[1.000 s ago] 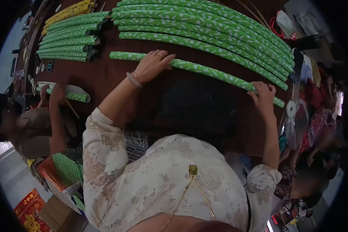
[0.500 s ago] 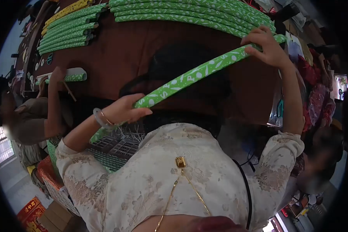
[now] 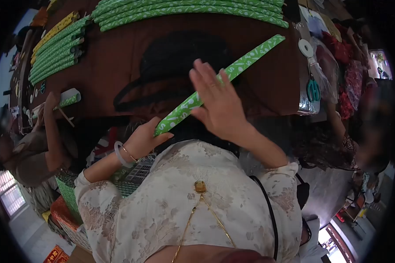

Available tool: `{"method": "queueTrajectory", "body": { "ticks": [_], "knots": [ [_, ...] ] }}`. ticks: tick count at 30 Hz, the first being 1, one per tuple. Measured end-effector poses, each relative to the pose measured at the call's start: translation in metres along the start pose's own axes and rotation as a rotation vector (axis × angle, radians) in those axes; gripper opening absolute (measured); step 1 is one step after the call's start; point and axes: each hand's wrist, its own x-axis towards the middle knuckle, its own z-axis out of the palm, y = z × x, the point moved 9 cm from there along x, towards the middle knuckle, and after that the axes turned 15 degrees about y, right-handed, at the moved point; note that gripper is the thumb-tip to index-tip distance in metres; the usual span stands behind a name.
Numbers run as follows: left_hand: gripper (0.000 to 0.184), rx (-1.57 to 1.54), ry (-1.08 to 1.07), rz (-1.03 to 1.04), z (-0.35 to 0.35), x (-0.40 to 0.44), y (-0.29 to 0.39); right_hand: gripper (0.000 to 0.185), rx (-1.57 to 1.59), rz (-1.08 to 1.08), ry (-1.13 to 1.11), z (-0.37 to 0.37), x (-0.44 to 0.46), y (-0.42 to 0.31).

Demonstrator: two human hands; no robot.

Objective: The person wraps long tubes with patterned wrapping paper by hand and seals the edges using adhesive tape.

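Note:
A long roll of green wrapping paper (image 3: 252, 58) with a white pattern slants across my front, its far end toward the upper right over the brown table (image 3: 267, 83). My left hand (image 3: 143, 139) is wrapped round its near, lower end. Over the roll's middle, my right hand (image 3: 221, 109) stretches its fingers out flat, the thumb apart; whether the palm presses on the paper I cannot tell. The fingers hide part of the roll.
Several green rolls (image 3: 188, 13) lie along the table's back, with shorter green rolls (image 3: 57, 61) and yellow ones (image 3: 52, 37) at left. Teal scissors (image 3: 313, 90) and white tape (image 3: 306, 47) are at right. A co-worker's arm (image 3: 52, 131) holds another roll at left.
My right hand has left the roll's far end and come down to its middle, fingers now straightened. My left hand keeps the near end. The view has shifted slightly.

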Motion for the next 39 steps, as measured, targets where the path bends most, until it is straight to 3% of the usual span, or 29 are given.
{"method": "queueTrajectory", "body": {
  "ticks": [2, 4, 7, 11, 13, 17, 24, 31, 39],
  "knots": [
    [0.041, 0.014, 0.055, 0.095, -0.006, 0.002, 0.013, 0.068, 0.011, -0.012, -0.067, 0.021, -0.013, -0.013],
    [0.04, 0.064, -0.031, -0.042, -0.005, 0.001, 0.012, 0.071, 0.025, -0.003, -0.114, 0.036, -0.024, -0.018],
    [0.035, 0.136, 0.03, 0.012, -0.011, -0.002, 0.013, 0.071, -0.006, -0.022, -0.152, 0.047, -0.037, -0.02],
    [0.035, 0.19, 0.036, 0.016, -0.016, -0.003, 0.023, 0.069, 0.007, 0.094, -0.081, 0.042, -0.046, 0.005],
    [0.038, 0.242, 0.026, -0.022, -0.022, -0.003, 0.029, 0.065, 0.019, 0.287, 0.071, 0.029, -0.047, 0.034],
    [0.038, 0.18, -0.026, -0.066, -0.028, -0.008, 0.031, 0.057, -0.036, 0.462, 0.177, 0.011, -0.047, 0.087],
    [0.038, 0.212, -0.08, -0.063, -0.039, -0.012, 0.045, 0.056, -0.072, 0.617, 0.325, -0.007, -0.055, 0.153],
    [0.037, 0.29, -0.08, -0.028, -0.043, -0.012, 0.049, 0.064, -0.147, 0.874, 0.313, -0.021, -0.061, 0.262],
    [0.035, 0.233, -0.093, -0.068, -0.043, -0.007, 0.035, 0.061, -0.339, 0.933, 0.141, -0.025, -0.069, 0.335]
  ]
}}
